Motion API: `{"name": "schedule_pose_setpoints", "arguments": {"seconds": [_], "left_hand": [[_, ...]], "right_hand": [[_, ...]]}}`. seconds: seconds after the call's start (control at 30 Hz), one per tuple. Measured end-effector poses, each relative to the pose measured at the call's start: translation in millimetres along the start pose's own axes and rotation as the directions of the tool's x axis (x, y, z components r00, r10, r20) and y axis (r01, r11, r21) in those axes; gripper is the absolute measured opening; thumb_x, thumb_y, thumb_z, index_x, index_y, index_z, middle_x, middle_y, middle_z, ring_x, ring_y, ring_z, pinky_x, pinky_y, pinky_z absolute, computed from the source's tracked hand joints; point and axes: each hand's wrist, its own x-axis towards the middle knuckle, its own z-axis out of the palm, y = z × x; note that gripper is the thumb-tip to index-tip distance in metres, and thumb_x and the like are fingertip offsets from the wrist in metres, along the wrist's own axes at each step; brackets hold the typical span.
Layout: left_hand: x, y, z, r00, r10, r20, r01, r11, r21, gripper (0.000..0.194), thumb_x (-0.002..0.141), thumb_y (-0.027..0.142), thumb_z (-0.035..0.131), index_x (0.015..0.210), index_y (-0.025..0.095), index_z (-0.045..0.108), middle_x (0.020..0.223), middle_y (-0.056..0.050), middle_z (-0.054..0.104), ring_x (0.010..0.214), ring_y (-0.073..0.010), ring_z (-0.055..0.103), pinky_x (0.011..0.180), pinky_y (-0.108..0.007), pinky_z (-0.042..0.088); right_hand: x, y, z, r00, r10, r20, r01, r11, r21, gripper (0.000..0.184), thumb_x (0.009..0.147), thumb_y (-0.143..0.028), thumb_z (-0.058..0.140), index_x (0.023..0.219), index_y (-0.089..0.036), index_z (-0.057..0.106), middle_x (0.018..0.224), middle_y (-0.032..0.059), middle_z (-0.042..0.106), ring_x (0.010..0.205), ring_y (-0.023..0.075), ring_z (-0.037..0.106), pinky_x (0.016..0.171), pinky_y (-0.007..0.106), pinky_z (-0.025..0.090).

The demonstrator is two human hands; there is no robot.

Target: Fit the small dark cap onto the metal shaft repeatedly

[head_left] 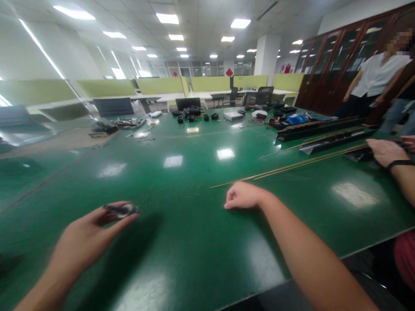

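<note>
Clock centred on the view, 12 at the far side. Left hand (pixel 82 237), 8 o'clock: thumb and fingers pinching a small, dark-and-silver object (pixel 122 210), held up off the bench, shadow below it. Exact nature of object: too blurred to tell. Right hand (pixel 243 195), 4 o'clock near centre: fingers curled inward, loosely closed; cannot tell whether anything is inside. It sits just beside thin, straight, gold-coloured rods (pixel 292 164), which run out toward 3 o'clock; contact not discernible.

At 3 o'clock, right margin: a co-worker's hand (pixel 385 152) with a black wristband (pixel 402 163), over the rods' far part. Long black channel-shaped bars (pixel 337 142) lie nearby.

Surface: glossy green bench (pixel 181 190), mirroring ceiling lights as white patches. Far side: small black open boxes (pixel 214 116) at 12, a flat white box (pixel 232 116) at 1, a bright blue item (pixel 296 119) at 2.

Room: yellow-green partitions (pixel 210 83) at 12; white pillar (pixel 267 54) at 1; dark reddish wood cabinets with glass doors (pixel 337 65) at 2; standing person in white top (pixel 372 77) before them; rectangular ceiling lights (pixel 167 18) overhead.
</note>
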Motion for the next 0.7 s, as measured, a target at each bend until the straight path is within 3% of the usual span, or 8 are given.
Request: {"name": "schedule_pose_setpoints", "arguments": {"seconds": [0.07, 0.13, 0.23, 0.3, 0.4, 0.7], "left_hand": [[7.1, 33.6, 36.0, 0.963, 0.199, 0.18, -0.158, 0.963, -0.219, 0.052, 0.068, 0.059, 0.07, 0.104, 0.022, 0.07, 0.099, -0.003, 0.074, 0.094, -0.0249, 0.068, 0.094, -0.038, 0.051], [7.2, 73.8, 76.6, 0.886, 0.391, 0.247, -0.281, 0.879, -0.385, 0.045, 0.07, 0.051, 0.072, 0.103, 0.02, 0.07, 0.098, -0.005, 0.074, 0.087, -0.0233, 0.069, 0.086, -0.036, 0.054], [-2.9, 121.1, 128.9, 0.747, 0.612, 0.262, -0.399, 0.727, -0.559, 0.029, 0.072, 0.032, 0.075, 0.099, 0.021, 0.071, 0.098, -0.004, 0.073, 0.088, -0.0212, 0.068, 0.086, -0.034, 0.053], [-11.4, 134.8, 150.9, 0.703, 0.68, 0.21, -0.444, 0.65, -0.617, 0.028, 0.072, 0.024, 0.076, 0.099, 0.022, 0.071, 0.101, -0.004, 0.072, 0.093, -0.0208, 0.066, 0.089, -0.034, 0.052], [-18.6, 134.7, 164.5, 0.681, 0.718, 0.147, -0.483, 0.591, -0.646, 0.028, 0.071, 0.018, 0.076, 0.098, 0.021, 0.07, 0.101, -0.004, 0.07, 0.095, -0.0208, 0.064, 0.089, -0.034, 0.051], [-18.7, 131.5, 162.8, 0.669, 0.741, 0.051, -0.514, 0.512, -0.689, 0.029, 0.073, 0.009, 0.072, 0.098, 0.022, 0.069, 0.104, -0.005, 0.067, 0.1, -0.02, 0.061, 0.091, -0.034, 0.048]], "right_hand": [[1.8, 2.8, 0.4, 1.0, 0.006, 0.015, -0.007, 0.999, 0.039, 0.027, 0.073, -0.04, 0.072, 0.084, -0.016, 0.077, 0.069, 0.0013, 0.072, 0.057, 0.0109, 0.061, 0.051, 0.019, 0.041], [4.6, 7.3, 0.9, 1.0, 0.006, 0.01, -0.007, 0.995, 0.097, 0.025, 0.074, -0.036, 0.07, 0.088, -0.015, 0.076, 0.069, 0.0021, 0.071, 0.057, 0.0108, 0.061, 0.053, 0.018, 0.042], [9.6, 14.7, 1.4, 0.995, -0.01, -0.103, 0.027, 0.986, 0.162, 0.025, 0.077, -0.024, 0.065, 0.097, -0.014, 0.075, 0.072, 0.0026, 0.071, 0.059, 0.0103, 0.06, 0.054, 0.018, 0.042], [12.6, 18.1, 1.9, 0.988, -0.011, -0.154, 0.037, 0.984, 0.172, 0.025, 0.078, -0.019, 0.061, 0.099, -0.015, 0.074, 0.074, 0.0023, 0.071, 0.059, 0.0101, 0.059, 0.053, 0.018, 0.04], [16.2, 19.1, 4.0, 0.987, 0.008, -0.16, 0.014, 0.991, 0.136, 0.025, 0.077, -0.017, 0.06, 0.098, -0.015, 0.075, 0.071, 0.0014, 0.07, 0.058, 0.0102, 0.058, 0.052, 0.019, 0.038], [15.4, 13.6, 9.7, 0.968, -0.011, -0.251, 0.02, 0.999, 0.036, 0.024, 0.084, -0.029, 0.057, 0.098, -0.018, 0.073, 0.077, 0.0025, 0.072, 0.064, 0.0124, 0.058, 0.054, 0.021, 0.037]]}}
